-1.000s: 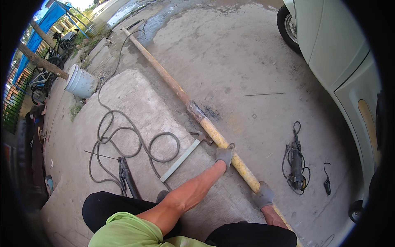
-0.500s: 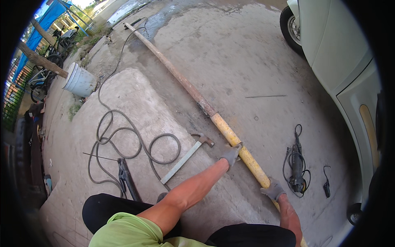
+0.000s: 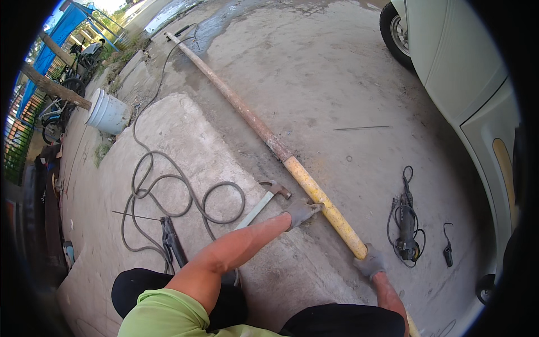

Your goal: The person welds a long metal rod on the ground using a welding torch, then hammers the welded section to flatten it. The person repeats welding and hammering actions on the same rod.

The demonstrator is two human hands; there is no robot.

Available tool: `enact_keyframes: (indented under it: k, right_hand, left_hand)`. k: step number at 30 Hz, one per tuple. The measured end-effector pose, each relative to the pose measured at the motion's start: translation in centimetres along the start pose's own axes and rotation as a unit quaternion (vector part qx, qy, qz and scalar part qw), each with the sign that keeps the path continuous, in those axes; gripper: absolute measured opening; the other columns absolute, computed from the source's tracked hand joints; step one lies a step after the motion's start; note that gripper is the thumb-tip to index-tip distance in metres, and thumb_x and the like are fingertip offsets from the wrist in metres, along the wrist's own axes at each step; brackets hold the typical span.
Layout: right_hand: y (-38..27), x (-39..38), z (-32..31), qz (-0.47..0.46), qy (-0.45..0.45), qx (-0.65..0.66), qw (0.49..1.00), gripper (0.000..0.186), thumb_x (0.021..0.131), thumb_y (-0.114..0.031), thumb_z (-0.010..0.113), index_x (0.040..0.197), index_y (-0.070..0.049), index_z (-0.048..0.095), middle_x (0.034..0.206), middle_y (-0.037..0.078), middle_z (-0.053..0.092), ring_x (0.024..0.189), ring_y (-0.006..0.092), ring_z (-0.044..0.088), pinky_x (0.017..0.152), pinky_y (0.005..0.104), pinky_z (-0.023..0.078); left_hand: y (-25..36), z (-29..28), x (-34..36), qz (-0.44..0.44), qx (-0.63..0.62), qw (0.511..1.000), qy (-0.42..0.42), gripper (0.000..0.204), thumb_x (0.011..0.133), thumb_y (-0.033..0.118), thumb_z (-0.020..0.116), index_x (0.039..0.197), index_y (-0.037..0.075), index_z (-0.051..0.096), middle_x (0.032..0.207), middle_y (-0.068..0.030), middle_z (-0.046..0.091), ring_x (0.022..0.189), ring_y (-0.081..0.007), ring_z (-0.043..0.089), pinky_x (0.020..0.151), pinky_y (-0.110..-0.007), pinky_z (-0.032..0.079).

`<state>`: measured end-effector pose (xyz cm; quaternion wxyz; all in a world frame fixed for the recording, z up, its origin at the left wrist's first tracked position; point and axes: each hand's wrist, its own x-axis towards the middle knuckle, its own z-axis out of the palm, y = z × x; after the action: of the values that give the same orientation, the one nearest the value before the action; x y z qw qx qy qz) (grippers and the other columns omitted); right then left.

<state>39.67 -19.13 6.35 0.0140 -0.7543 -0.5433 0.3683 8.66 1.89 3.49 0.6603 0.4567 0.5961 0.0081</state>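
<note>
A long pipe [image 3: 315, 194], rust-brown toward its far end and yellow nearer the person, runs diagonally from the upper left to the lower right, alongside the edge of a pale concrete slab [image 3: 185, 129]. The right hand [image 3: 371, 263], in a grey glove, is wrapped around the yellow part. The left hand [image 3: 303, 213], also gloved, reaches over the slab's edge, fingertips at the pipe's left side; whether they pinch it cannot be told. Just left of that hand lies a hammer [image 3: 279, 191], its head close to the slab's edge and its pale handle partly behind the forearm. Farther left, a looped cable [image 3: 187, 182] spreads over the slab, with a dark electrode holder [image 3: 175, 242] near the knee. Right of the pipe, a broad stretch of floor [image 3: 337, 73] reaches to a pale vehicle [image 3: 457, 73]; a thin rod [image 3: 362, 128], an angle grinder [image 3: 405, 238] and a small hooked tool [image 3: 447, 255] lie on it, well apart from the pipe.
</note>
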Motion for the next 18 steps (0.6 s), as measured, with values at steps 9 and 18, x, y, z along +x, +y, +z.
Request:
enact_keyframes:
  k: [9, 18]
  right_hand:
    - [0.1, -1.0, 0.0, 0.019, 0.006, -0.002, 1.0, 0.057, 0.078, -0.032, 0.082, 0.126, -0.005, 0.066, 0.107, 0.026, 0.077, 0.102, 0.0457, 0.075, 0.09, 0.0511, 0.059]
    - [-0.4, -1.8, 0.7, 0.014, 0.036, -0.008, 0.999, 0.049, 0.081, -0.034, 0.078, 0.121, -0.007, 0.07, 0.108, 0.023, 0.078, 0.103, 0.0441, 0.075, 0.091, 0.0505, 0.059]
  left_hand:
    - [-3.4, -12.7, -11.4, 0.023, 0.523, 0.843, 0.119, 0.064, 0.089, 0.052, 0.083, 0.123, 0.001, 0.065, 0.116, -0.0254, 0.075, 0.11, -0.0456, 0.074, 0.097, -0.053, 0.057]
    - [-6.3, -11.4, -10.7, -0.001, 0.52, 0.838, 0.166, 0.05, 0.088, 0.034, 0.083, 0.123, 0.002, 0.068, 0.119, -0.0219, 0.077, 0.113, -0.043, 0.074, 0.093, -0.053, 0.06]
